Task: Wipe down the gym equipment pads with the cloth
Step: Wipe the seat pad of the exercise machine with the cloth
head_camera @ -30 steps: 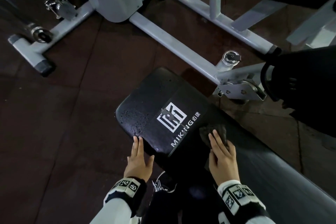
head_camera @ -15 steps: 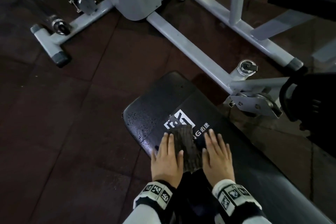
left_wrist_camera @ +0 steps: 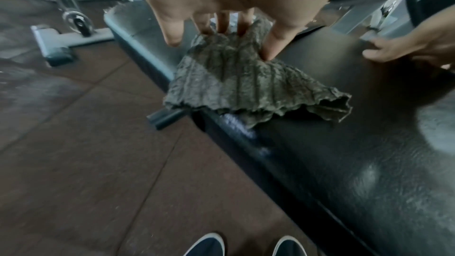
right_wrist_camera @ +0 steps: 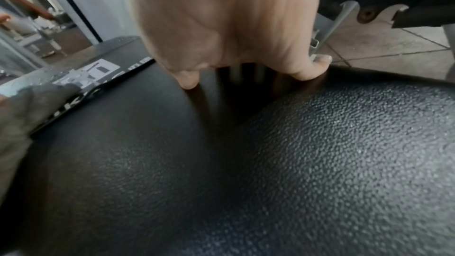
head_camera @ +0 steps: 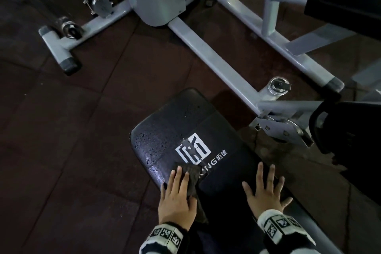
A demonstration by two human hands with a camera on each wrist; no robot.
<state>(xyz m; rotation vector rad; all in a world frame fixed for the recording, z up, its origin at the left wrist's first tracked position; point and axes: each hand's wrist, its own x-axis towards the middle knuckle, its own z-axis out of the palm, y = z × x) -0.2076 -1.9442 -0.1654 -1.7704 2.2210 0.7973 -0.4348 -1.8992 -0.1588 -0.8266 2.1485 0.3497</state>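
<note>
A black bench pad (head_camera: 181, 121) with a white logo (head_camera: 192, 147) runs from the middle of the head view to the lower right; its far end is beaded with water drops. A dark grey ribbed cloth (head_camera: 190, 179) lies at the pad's left edge. My left hand (head_camera: 176, 196) presses flat on the cloth (left_wrist_camera: 236, 77) with straight fingers, thumb on its right side. My right hand (head_camera: 266, 189) rests flat, fingers spread, on the bare pad (right_wrist_camera: 246, 153) near its right edge, touching no cloth.
White machine frame bars (head_camera: 210, 55) cross the dark floor tiles beyond the pad. A chrome knob (head_camera: 278, 85) and a metal bracket (head_camera: 282, 128) stand by the pad's right side. Another black pad (head_camera: 346, 6) is at upper right. My shoes (left_wrist_camera: 246, 246) stand below the bench.
The cloth passed from under my right hand to under my left, which slid it to the pad's left edge. My right hand moved away right onto bare pad.
</note>
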